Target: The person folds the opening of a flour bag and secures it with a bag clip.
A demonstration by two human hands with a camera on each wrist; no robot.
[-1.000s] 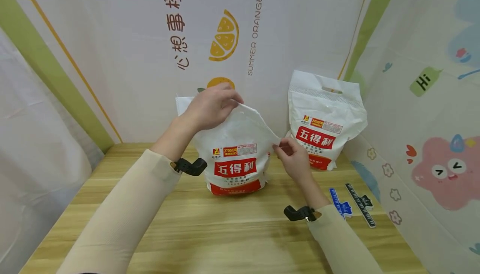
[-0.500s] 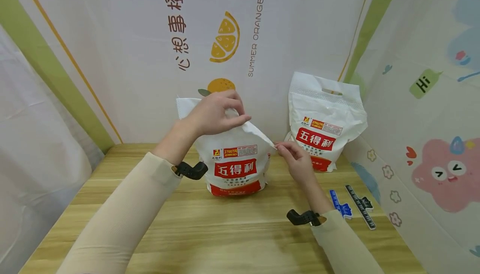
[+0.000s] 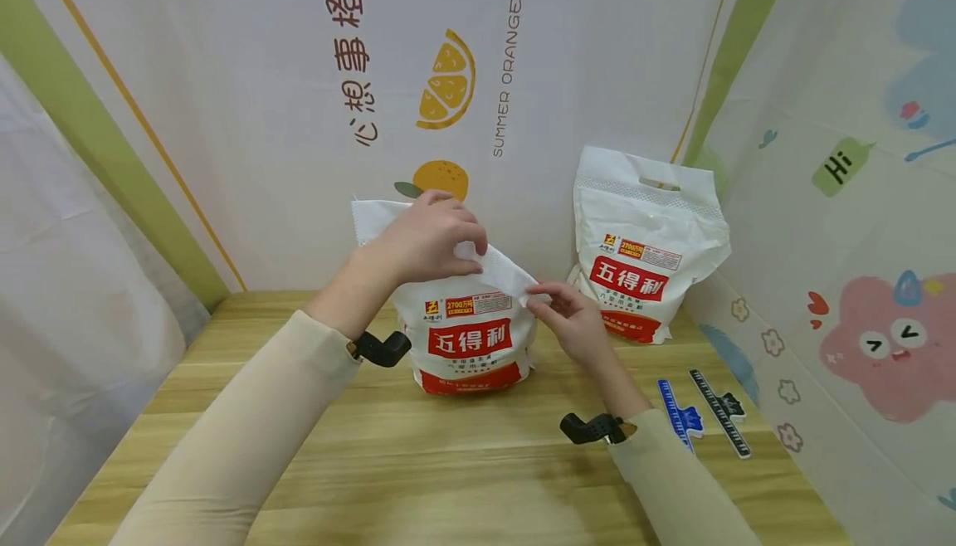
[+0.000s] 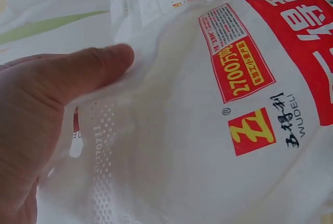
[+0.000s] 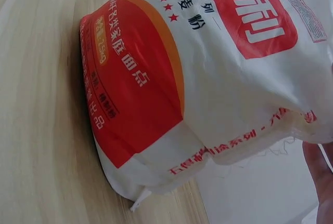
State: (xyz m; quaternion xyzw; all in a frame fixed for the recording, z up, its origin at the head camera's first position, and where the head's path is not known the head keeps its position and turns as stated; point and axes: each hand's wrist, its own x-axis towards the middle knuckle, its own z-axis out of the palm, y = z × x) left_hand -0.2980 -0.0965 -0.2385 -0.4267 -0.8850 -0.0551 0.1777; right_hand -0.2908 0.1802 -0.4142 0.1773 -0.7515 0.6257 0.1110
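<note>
A white flour bag [image 3: 472, 363] with a red label stands upright on the table before me. Its top edge is folded down toward the front at the right. My left hand [image 3: 429, 239] holds the folded top near its middle, thumb in front. At the fold's right end, my right hand [image 3: 577, 326] pinches the corner between thumb and fingers. In the left wrist view, the left thumb [image 4: 99, 68] presses on the white top of the bag near its perforated band. The right wrist view has the bag's red lower front [image 5: 135, 78], with only part of a hand at the right edge.
A second flour bag [image 3: 635, 272] with a cut-out handle stands behind, to the right. Two long clips, one blue [image 3: 680, 415] and one black [image 3: 720, 413], lie on the wooden table [image 3: 418, 471] at the right. Printed curtains hang at the back and both sides.
The right hand has moved left and slightly down with the bag's corner. The top edge, slanting up before, now lies folded toward the front. The left hand has come down a little.
</note>
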